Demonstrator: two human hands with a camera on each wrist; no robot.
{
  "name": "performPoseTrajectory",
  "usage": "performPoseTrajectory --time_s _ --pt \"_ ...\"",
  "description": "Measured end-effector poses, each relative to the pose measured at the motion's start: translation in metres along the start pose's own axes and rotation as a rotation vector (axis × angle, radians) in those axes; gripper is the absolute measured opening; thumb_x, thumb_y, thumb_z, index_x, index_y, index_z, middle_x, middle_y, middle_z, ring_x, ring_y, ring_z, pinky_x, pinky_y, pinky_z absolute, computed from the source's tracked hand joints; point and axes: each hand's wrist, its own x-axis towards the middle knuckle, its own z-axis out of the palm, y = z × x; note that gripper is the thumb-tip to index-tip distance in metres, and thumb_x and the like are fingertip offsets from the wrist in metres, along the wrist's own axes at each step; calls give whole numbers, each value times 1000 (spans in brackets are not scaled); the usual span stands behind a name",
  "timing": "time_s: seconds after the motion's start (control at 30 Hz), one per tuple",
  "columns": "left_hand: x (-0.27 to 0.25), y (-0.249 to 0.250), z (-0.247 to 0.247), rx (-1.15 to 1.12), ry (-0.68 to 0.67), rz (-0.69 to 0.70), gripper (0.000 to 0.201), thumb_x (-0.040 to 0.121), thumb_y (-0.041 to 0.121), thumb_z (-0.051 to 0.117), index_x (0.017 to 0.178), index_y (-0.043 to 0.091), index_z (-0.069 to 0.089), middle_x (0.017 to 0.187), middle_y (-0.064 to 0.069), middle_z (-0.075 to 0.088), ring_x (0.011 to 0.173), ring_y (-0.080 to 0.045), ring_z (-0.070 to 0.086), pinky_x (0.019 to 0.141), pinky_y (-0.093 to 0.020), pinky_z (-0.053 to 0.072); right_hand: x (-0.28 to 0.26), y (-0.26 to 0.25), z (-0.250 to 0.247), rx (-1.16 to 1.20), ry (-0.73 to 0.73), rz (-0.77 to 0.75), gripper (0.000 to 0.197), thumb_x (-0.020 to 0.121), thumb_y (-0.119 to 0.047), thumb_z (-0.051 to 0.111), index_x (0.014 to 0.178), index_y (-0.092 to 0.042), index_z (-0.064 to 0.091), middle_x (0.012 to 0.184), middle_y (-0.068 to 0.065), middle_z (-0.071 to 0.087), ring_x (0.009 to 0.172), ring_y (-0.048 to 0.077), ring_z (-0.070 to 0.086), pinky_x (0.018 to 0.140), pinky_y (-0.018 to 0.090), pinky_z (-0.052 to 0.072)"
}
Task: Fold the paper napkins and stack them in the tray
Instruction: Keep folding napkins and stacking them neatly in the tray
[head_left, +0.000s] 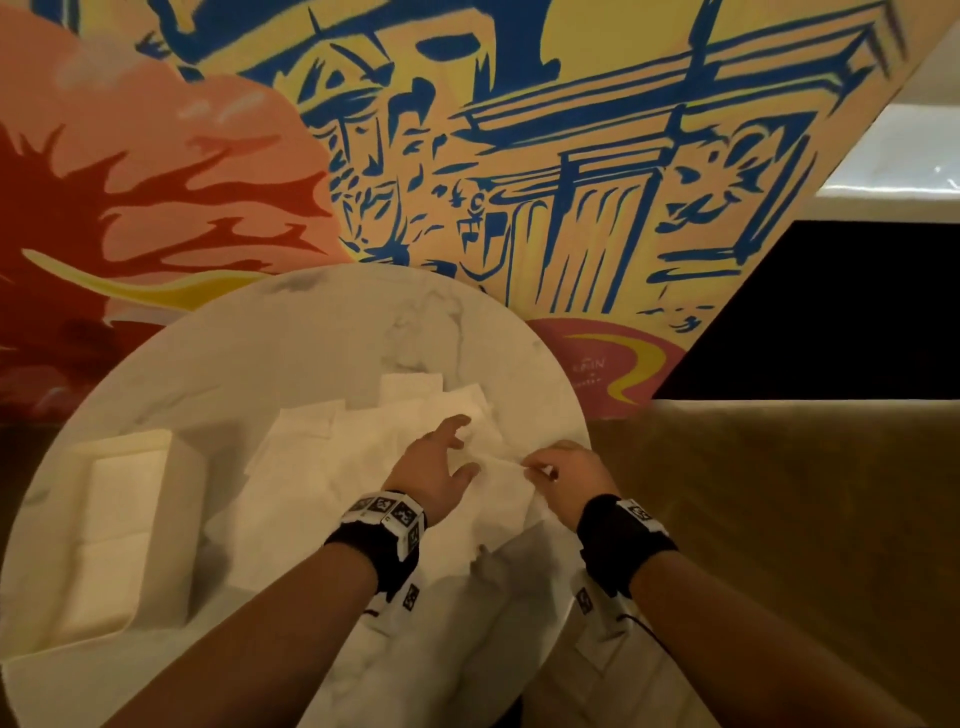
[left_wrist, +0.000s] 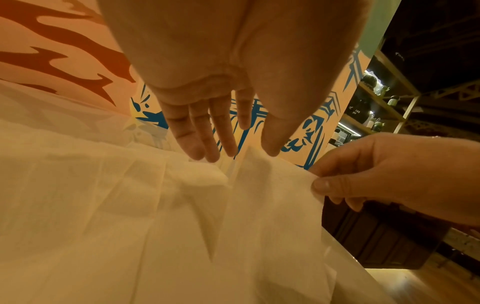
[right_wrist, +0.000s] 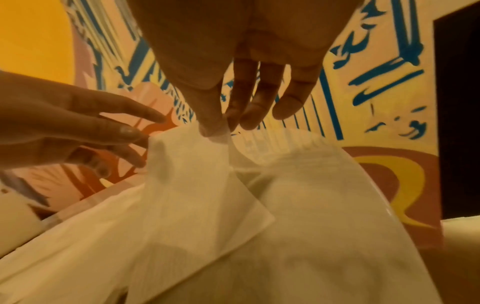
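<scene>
A white paper napkin (head_left: 506, 480) is lifted off the round marble table (head_left: 332, 332) near its right edge. My right hand (head_left: 540, 470) pinches its top corner between thumb and forefinger, plain in the right wrist view on the napkin (right_wrist: 207, 168) under my right hand (right_wrist: 217, 127). My left hand (head_left: 457, 447) hovers just left of it with fingers straight and spread, holding nothing; in the left wrist view my left hand (left_wrist: 233, 148) nearly touches the napkin (left_wrist: 270, 185). Several loose napkins (head_left: 322, 447) lie spread on the table. A white tray (head_left: 179, 499) with folded napkins sits at the left.
A painted mural wall (head_left: 467, 156) rises right behind the table. A brown upholstered seat (head_left: 779, 519) lies to the right, below the table's edge. Dark shelving (left_wrist: 384, 98) stands further right.
</scene>
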Motion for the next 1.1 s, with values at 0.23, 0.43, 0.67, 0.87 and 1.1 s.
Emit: performPoseTrajectory --time_s 0.23,0.43,0.67,0.87,1.1 --pt "-15 0 -22 38 98 77 39 90 48 65 127 41 59 120 10 55 115 -14 50 102 -32 43 -4 -29 -11 72 78 -147 14 94 -27 64 102 -24 74 101 -7 62 83 8 54 80 17 41" --pt "-40 0 -55 48 81 92 28 91 48 64 116 36 70 122 15 66 117 -6 56 97 -18 39 -11 -76 -5 157 39 -236 12 92 -26 66 101 -28 74 97 -10 67 84 5 57 83 20 46" --pt "-69 -14 -101 27 185 96 22 95 46 60 101 32 75 98 12 74 92 -9 64 84 -26 49 -13 -132 2 327 15 -309 6 92 -26 66 96 -30 70 89 -16 67 85 -2 60 75 12 44" --pt "-86 -29 -134 12 274 119 21 94 41 64 104 29 78 107 12 74 99 -3 65 80 0 38 -9 -173 5 374 32 -354 8 91 -23 69 85 -26 73 77 -17 67 73 -4 62 69 7 44" --pt "-102 -60 -169 -259 463 -15 13 94 18 66 91 19 78 83 5 75 68 -3 70 74 -19 58 5 -188 5 522 56 -247 17 88 -20 71 77 -33 73 81 -2 70 78 25 68 76 44 59"
